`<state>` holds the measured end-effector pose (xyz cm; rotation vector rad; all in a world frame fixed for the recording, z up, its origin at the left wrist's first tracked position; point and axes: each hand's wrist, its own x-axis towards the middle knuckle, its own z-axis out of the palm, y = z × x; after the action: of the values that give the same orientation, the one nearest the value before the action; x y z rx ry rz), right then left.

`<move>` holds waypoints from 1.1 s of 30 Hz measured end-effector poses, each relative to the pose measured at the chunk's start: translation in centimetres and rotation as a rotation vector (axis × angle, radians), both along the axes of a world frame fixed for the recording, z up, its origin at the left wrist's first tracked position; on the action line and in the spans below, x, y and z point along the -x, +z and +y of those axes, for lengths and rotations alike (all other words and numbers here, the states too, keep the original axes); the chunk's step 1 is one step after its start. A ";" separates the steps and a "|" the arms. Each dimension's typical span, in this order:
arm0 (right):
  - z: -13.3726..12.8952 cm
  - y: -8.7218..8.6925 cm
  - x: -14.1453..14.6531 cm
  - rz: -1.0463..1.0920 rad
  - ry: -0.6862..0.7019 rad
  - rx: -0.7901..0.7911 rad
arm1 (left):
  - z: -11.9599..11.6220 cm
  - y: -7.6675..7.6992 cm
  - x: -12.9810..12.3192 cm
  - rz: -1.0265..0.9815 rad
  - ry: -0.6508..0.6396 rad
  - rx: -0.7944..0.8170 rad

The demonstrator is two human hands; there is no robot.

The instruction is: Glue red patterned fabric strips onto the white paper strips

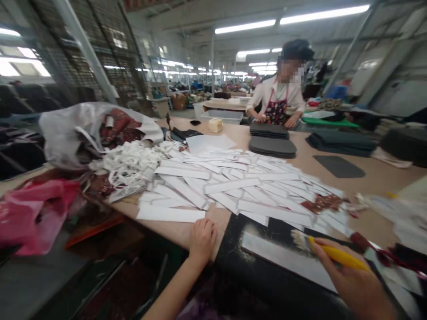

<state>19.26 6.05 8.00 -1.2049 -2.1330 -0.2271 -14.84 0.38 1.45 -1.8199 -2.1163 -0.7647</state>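
My right hand (355, 278) grips a yellow-handled brush (343, 258), its pale bristles just above a long white strip (287, 258). That strip lies flat on a black, stained board (233, 249) at the table's near edge. My left hand (203, 240) rests on the brown tabletop with its fingers curled together; whatever they may hold is hidden. Its fingertips are by the right end of another white strip (171, 214). Beyond both hands spreads a loose heap of white strips (233, 182), overlapping at many angles.
Left stand a clear plastic bag (70, 133) of reddish pieces, tangled white trimmings (130, 164) and a pink bag (36, 213). Across the table (230, 133), a co-worker (278, 95) stands behind stacked dark grey pads (271, 146). Dark folded cloth (342, 141) lies on the right.
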 end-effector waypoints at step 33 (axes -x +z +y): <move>1.5 -6.7 28.0 0.068 0.473 0.197 | 1.8 0.2 8.0 -0.808 0.034 0.317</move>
<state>-8.72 7.52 1.29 -0.7615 -2.3465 0.2336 -22.83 2.16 1.65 -1.7923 -2.8840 -1.4051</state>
